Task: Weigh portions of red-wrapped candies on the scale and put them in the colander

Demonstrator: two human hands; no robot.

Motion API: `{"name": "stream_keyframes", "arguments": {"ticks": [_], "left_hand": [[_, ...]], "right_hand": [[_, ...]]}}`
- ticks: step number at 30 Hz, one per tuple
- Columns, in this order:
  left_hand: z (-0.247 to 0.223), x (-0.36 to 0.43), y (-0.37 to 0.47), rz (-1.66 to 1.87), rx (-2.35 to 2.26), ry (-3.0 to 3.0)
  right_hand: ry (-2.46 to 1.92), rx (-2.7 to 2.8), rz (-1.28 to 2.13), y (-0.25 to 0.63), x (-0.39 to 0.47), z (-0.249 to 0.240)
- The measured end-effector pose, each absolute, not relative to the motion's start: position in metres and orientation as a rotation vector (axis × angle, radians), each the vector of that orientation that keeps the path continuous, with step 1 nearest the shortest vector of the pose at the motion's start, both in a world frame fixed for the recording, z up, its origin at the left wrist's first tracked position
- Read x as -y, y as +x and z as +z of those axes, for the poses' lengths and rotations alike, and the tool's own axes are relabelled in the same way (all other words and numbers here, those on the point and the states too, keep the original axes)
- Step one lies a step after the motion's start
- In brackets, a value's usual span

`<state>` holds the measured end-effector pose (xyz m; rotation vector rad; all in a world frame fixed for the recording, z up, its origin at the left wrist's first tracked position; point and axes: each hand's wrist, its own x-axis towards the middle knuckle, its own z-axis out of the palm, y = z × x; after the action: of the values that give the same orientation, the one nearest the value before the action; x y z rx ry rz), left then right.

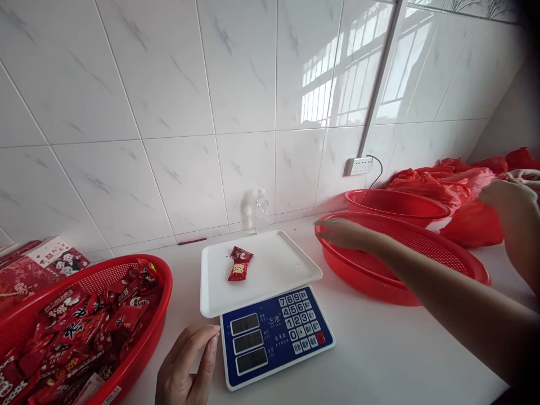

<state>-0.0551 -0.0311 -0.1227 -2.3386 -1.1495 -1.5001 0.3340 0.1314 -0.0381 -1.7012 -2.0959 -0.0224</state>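
My left hand [188,363] is beside the left edge of a blue and white scale [276,337]. Its fingers are curled, with thumb and index tips close together and nothing visible between them. On the scale's white tray [274,270] lie two small red packets, one [238,271] touching the other [242,254]. From the lower right my bare right arm reaches to a red mesh basket [379,284]. My right hand [337,232] is closed on its left rim, fingers pressed together and partly hidden. The scale's digits are too dim to read.
Red packets fill a red basket [162,292] on the left, beside printed boxes [46,270]. A clear bottle [262,211] stands behind the tray. Another red basket [396,197] is behind the right one. Another person's hand [512,197] is over red bags [472,222].
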Motion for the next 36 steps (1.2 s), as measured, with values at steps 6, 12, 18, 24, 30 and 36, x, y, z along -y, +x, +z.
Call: {"name": "stream_keyframes", "arguments": {"ticks": [6, 12, 18, 24, 30, 36], "left_hand": [[-0.118, 0.03, -0.052, -1.572, 1.184, -2.287], [-0.12, 0.028, -0.052, -1.58, 1.207, -2.279], [-0.122, 0.029, -0.053, -1.556, 1.225, -2.318], [-0.126, 0.028, -0.054, -1.531, 1.218, -2.369], [-0.125, 0.031, -0.052, -1.513, 1.216, -2.384], [-0.122, 0.033, -0.047, -1.537, 1.207, -2.393]], "right_hand": [[-1.389, 2.641, 0.359, 0.193, -0.129, -0.05], [-1.238, 2.744, 0.356, 0.122, -0.127, -0.066], [-1.179, 2.644, 0.258, 0.135, -0.13, -0.073], [-1.11, 2.632, 0.164, 0.163, -0.115, -0.06], [-1.531, 2.346, -0.135, 0.251, -0.102, -0.034], [-1.917, 2.169, -0.351, 0.344, -0.083, -0.032]]}}
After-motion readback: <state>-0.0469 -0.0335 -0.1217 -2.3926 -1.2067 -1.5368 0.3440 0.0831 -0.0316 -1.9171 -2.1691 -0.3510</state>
